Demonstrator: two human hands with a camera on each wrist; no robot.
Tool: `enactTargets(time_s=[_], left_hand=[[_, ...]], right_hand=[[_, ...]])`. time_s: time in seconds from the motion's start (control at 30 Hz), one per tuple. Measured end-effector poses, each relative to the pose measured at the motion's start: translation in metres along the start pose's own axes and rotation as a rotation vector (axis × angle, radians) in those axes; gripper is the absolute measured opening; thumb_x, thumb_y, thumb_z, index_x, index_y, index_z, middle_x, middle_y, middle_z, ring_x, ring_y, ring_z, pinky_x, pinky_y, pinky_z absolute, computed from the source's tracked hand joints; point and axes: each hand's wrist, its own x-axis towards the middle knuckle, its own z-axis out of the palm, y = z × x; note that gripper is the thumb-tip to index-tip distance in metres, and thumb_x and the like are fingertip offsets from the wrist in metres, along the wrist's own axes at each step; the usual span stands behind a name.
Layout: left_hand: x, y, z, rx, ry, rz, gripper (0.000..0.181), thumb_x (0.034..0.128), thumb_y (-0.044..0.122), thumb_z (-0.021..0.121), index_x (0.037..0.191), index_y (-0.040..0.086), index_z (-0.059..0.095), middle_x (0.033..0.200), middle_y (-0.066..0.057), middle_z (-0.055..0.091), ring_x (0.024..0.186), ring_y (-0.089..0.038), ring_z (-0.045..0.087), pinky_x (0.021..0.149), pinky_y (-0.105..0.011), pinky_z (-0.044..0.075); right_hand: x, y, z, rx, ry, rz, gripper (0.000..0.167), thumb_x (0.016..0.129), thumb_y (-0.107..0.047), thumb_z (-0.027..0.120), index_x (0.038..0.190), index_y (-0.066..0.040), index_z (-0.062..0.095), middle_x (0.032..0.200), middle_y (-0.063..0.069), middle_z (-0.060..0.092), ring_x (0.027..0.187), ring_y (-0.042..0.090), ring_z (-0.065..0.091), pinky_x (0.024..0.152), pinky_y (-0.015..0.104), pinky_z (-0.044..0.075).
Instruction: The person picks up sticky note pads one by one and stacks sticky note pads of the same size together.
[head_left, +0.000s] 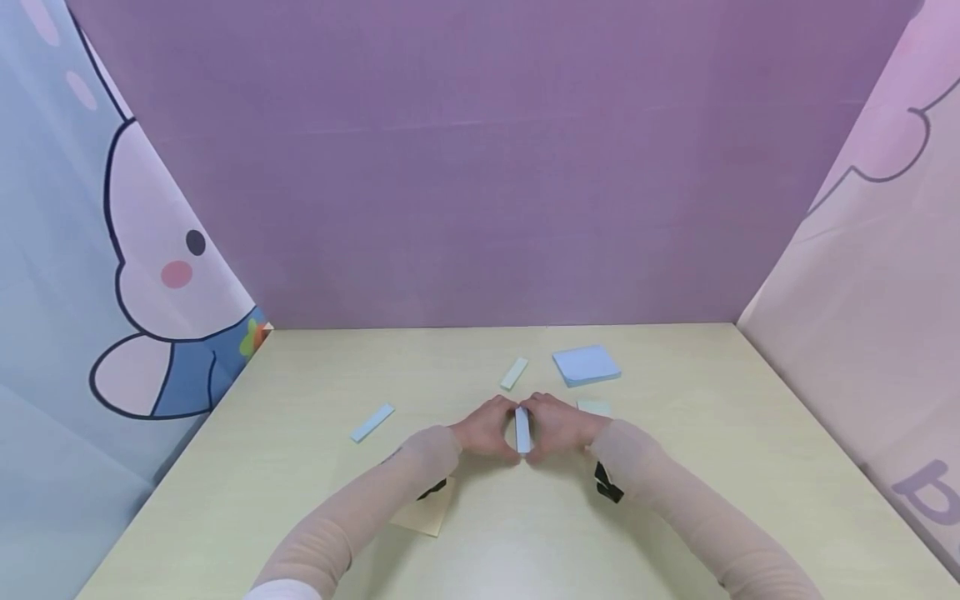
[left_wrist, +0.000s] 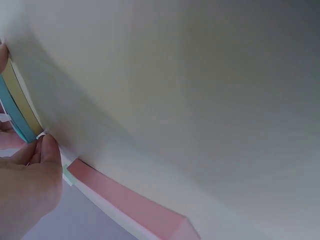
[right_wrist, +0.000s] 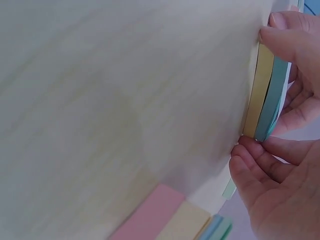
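Note:
My left hand [head_left: 489, 427] and right hand [head_left: 558, 422] meet at the middle of the table around a narrow sticky note pad [head_left: 522, 430]. From above the pad looks pale blue; in the left wrist view its side shows a yellow and a blue band [left_wrist: 21, 97]. The right wrist view shows the same banded pad [right_wrist: 265, 92] held at both ends by fingertips. Fingers bend around its far end, and the thumbs come to its near end. Partly hidden behind my right hand lies a pale green paper piece [head_left: 594, 407].
A blue note pad [head_left: 587, 366] lies at the back right. Pale strips lie behind the hands [head_left: 513, 374] and to the left [head_left: 372, 423]. A tan sheet [head_left: 425, 514] is partly under my left forearm. Fabric walls [head_left: 495, 167] bound the table.

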Motion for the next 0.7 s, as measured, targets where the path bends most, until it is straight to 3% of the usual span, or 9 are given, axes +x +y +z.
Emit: enactTargets(time_s=[0.7], left_hand=[[0.0007,-0.0009,-0.0007,-0.005,-0.011,0.002,0.078,0.0638,0.022,0.082,0.130,0.003,0.044,0.124,-0.009,0.049,0.117,-0.021,0.045,0.104,-0.032,0.035]], right_hand=[[0.0013,0.0013,-0.0003,-0.030,-0.017,-0.002,0.077,0.060,-0.031,0.082,0.123,0.000,0.051,0.107,0.004,0.054,0.098,0.017,0.049,0.092,0.032,0.044]])
